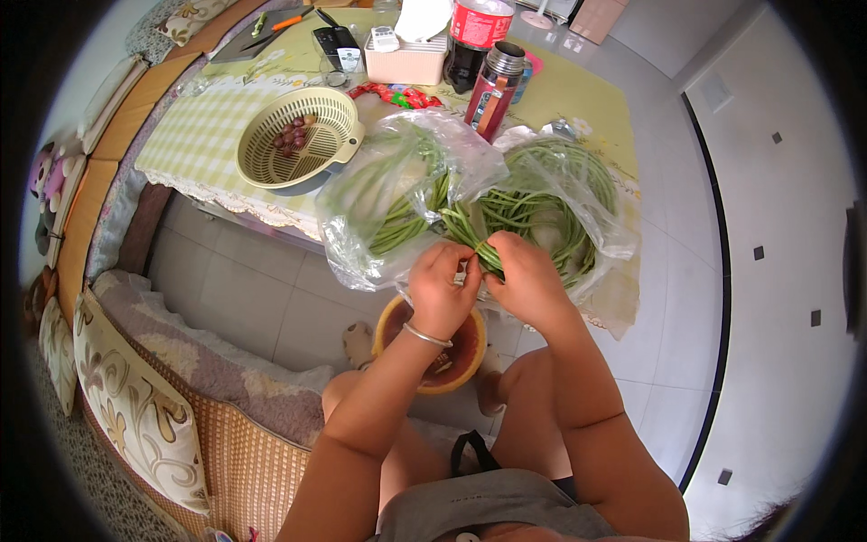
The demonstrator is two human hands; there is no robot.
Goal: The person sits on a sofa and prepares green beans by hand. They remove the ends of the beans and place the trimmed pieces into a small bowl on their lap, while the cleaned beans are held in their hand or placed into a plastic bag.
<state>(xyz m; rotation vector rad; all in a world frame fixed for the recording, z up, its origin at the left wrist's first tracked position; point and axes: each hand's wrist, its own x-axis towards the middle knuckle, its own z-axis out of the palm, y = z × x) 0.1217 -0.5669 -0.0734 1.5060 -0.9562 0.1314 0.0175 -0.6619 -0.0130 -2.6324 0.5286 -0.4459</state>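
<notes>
Long green yard-long beans (521, 210) lie coiled in an opened clear plastic bag (620, 237) at the table's front edge. My right hand (525, 274) is closed around the near end of a bundle of them, where a thin yellowish tie goes round the stems. Fingertips of my left hand (443, 278) pinch at that tie, just left of the right hand; what exactly lies between them is too small to tell. More long beans (399, 227) rest in a second clear bag (345, 203) to the left.
On the table stand a colander (250, 159) with grapes (294, 135), a red vacuum flask (489, 91), a cola bottle (467, 57), a pink box (406, 66) and a cutting board (250, 42) with a knife. Below my hands, a bin (477, 359) sits on the floor between my feet.
</notes>
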